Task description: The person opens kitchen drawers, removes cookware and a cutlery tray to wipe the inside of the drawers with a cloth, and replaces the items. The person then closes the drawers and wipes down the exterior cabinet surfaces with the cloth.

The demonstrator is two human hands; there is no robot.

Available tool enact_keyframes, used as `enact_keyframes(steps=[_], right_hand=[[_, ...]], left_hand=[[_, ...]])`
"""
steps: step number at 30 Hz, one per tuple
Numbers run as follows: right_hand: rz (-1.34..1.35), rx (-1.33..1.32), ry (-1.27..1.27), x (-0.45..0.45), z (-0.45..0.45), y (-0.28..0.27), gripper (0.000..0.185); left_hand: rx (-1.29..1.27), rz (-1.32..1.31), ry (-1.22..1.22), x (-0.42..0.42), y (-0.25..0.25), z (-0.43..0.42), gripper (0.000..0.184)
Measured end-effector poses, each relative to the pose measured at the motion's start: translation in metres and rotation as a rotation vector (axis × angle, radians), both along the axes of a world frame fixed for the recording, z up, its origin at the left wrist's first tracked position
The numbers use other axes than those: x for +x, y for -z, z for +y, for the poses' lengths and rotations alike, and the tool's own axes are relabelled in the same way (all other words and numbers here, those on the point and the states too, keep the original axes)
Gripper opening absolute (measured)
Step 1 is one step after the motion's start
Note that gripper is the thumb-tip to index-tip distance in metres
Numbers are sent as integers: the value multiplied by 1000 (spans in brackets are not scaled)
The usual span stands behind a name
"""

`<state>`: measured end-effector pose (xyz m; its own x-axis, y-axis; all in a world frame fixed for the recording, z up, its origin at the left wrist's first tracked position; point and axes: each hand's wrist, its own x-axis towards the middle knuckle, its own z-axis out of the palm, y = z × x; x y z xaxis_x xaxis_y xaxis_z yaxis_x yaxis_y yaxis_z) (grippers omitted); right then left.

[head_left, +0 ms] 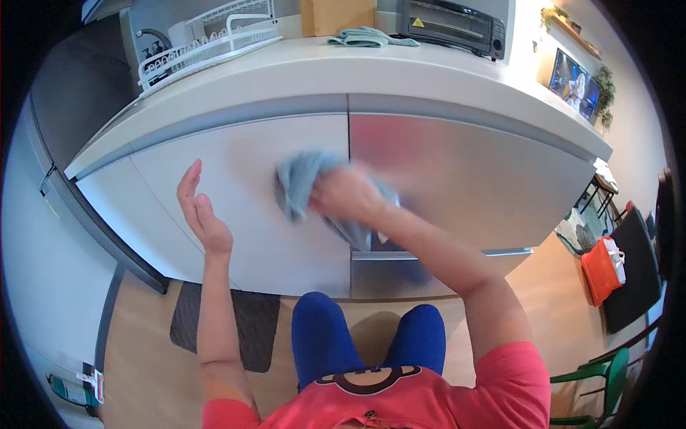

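Observation:
My right hand (346,194) grips a blue-grey cloth (294,182) and is smeared by motion. The cloth is bunched in front of the white cabinet door (246,236), near the seam with the stainless steel front (486,186); part of it hangs below the hand. Whether it presses on the surface I cannot tell for certain. My left hand (204,214) is raised on the left, before the white door, with fingers stretched out and nothing in it.
Above the fronts runs a white countertop (321,68) bearing a white dish rack (207,50), a folded green cloth (368,37), a wooden board (336,18) and a black toaster oven (454,28). A dark mat (243,325) lies on the floor. A green chair (607,379) stands right.

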<state>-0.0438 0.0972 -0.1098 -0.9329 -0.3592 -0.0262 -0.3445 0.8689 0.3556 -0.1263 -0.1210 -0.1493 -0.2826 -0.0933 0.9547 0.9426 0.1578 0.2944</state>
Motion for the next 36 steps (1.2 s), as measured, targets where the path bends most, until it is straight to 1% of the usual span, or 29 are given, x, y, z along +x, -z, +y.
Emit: enact_keyframes(steps=[1,3,4,6,8,9,10,11,12,13,15,17,18,20,21,22,24,27,28,31,32,34,35,36], right_hand=[[253,-217,13,-2,0,-20,43],[1211,-172,-245,-27,-9,-27,36],[1210,-209,-234,-34,-15,-27,35],[1200,-285,-221,-48,-30,-24,34],[1179,-226,-243,-70,-47,-24,37],[1174,-200,-251,-77,-58,-28,38],[1106,-260,-246,-81,-72,-32,33],[1087,-326,-333,-89,-84,-34,32],[1069,-388,-412,-97,-96,-38,31],[1051,-447,-484,-103,-103,-40,30],[1043,-414,-535,-103,-102,-40,32],[1066,-400,-583,-98,-96,-38,33],[991,-575,-595,-95,-86,-34,32],[925,-652,-543,-92,-48,-26,29],[913,-629,-438,-69,-25,-27,41],[955,-569,-297,-42,-9,-29,41],[1096,-404,-231,-15,7,-34,39],[1205,-218,-33,-22,-14,-34,40],[1230,-183,36,-32,-26,-33,36],[1081,-323,8,-72,-75,-30,36],[1068,-382,-52,-86,-97,-31,29],[876,-508,-147,-124,-141,-33,24],[835,-664,-233,-146,-164,-24,23],[1005,-603,-606,-160,-182,-18,27]], left_hand=[[-3,-17,-4,1,3,1,43],[68,-63,54,3,13,9,40],[108,-77,79,2,18,14,38],[24,-144,56,3,28,20,38],[92,-163,146,7,27,34,36],[166,-181,178,10,22,40,36],[238,-197,216,12,17,46,36],[307,-214,263,12,13,49,36],[387,-173,323,9,10,51,34],[439,-169,305,6,8,51,34],[538,-166,280,4,5,53,34],[541,-184,232,3,7,50,33],[547,-194,206,3,10,48,33],[493,-248,180,4,19,42,31],[468,-275,162,5,26,36,30],[451,-291,166,6,32,30,28],[442,-346,194,6,45,17,27],[433,-417,217,9,60,-4,25],[433,-439,228,11,63,-11,25],[453,-471,266,12,68,-33,23],[474,-487,278,13,68,-39,22],[546,-540,322,13,69,-52,23],[599,-574,355,8,70,-60,25],[657,-609,385,4,72,-69,28]])
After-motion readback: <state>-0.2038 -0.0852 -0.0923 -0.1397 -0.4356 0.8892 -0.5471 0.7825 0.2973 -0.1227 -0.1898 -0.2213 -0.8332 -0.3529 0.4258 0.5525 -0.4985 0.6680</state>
